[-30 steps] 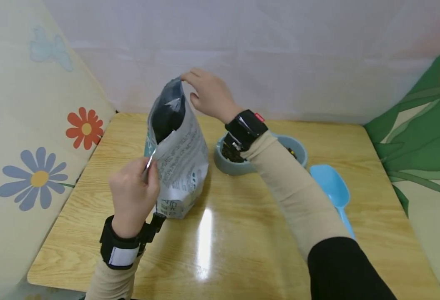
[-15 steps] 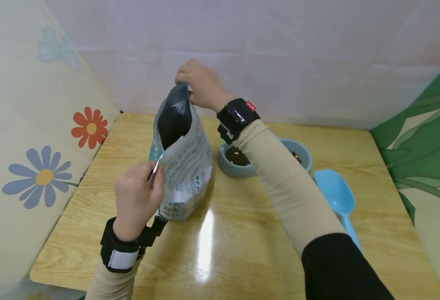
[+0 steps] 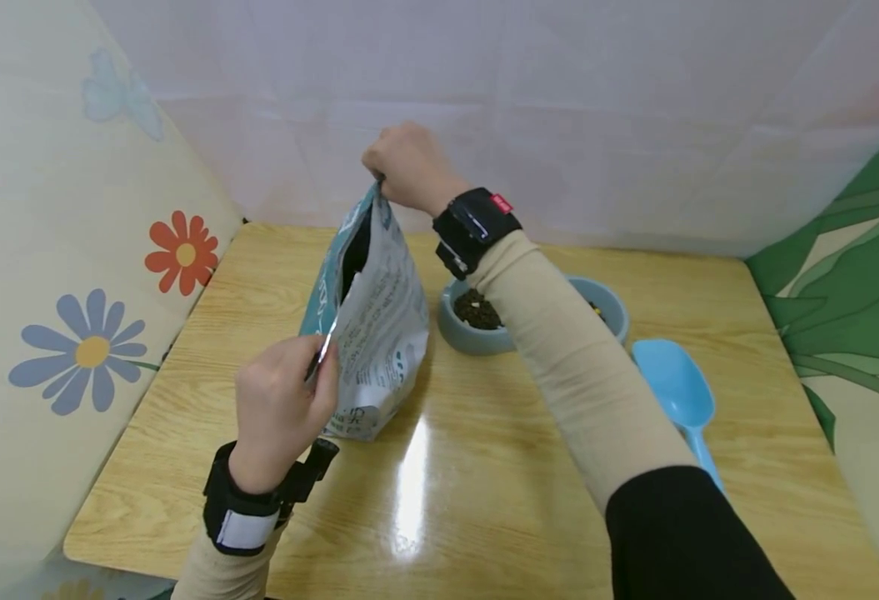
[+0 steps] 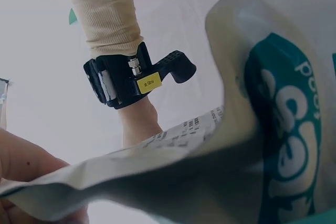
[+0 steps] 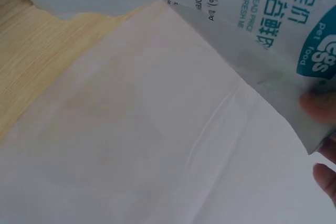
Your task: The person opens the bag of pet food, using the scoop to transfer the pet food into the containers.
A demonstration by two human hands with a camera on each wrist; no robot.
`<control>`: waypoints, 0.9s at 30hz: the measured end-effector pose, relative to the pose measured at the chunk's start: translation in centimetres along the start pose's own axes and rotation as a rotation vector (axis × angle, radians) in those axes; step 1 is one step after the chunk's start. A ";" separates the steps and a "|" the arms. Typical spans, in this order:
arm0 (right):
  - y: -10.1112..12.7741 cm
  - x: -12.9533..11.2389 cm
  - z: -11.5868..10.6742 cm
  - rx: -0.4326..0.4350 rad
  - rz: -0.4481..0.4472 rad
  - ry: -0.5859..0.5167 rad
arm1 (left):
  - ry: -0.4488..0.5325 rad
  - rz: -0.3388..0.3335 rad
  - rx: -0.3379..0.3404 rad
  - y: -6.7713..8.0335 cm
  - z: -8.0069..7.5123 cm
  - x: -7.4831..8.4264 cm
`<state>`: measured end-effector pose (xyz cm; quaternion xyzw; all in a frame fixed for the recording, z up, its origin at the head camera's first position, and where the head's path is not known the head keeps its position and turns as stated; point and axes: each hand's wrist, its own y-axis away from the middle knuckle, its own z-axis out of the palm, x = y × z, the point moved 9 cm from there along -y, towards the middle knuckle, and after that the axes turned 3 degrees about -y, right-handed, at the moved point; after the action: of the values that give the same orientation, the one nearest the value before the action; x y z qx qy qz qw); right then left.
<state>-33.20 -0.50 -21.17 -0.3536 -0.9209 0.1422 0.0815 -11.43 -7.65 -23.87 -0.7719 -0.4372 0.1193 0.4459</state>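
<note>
A floral panel point(image 3: 87, 350) is seen beyond the surface's left edge. Toward the left half of the wooden surface point(image 3: 484, 467) a pet-food bag point(image 3: 379, 333) is stood upright — white with teal print and small text, its mouth narrowed to a dark slit. Its near top corner is pinched by the left hand point(image 3: 282, 408); its far top corner is pinched by the right hand point(image 3: 405, 167) — near the back edge. Just right of the bag a grey-blue bowl point(image 3: 604, 304) of dark kibble is placed, partly hidden by the sleeve. A light-blue scoop point(image 3: 675, 387) is laid near the right edge. A pale sheet is hung behind.
</note>
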 end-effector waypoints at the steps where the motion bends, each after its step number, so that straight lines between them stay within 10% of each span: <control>1: 0.0 -0.1 0.0 -0.004 -0.002 0.005 | -0.001 0.003 0.003 0.0 0.0 0.0; 12: 0.8 -0.1 -0.3 0.063 -0.068 -0.092 | 0.013 -0.021 -0.016 -0.1 0.2 -0.3; 20: 2.2 -2.8 -1.5 0.140 -0.304 -0.230 | -0.005 -0.029 -0.016 -0.2 0.1 -0.7; 27: 2.5 -3.9 -1.5 0.207 -0.353 -0.155 | -0.007 -0.027 -0.016 -0.2 0.1 -0.8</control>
<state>-28.36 -1.10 -20.72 -0.1646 -0.9525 0.2464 0.0702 -12.07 -8.16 -23.91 -0.7691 -0.4498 0.1125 0.4399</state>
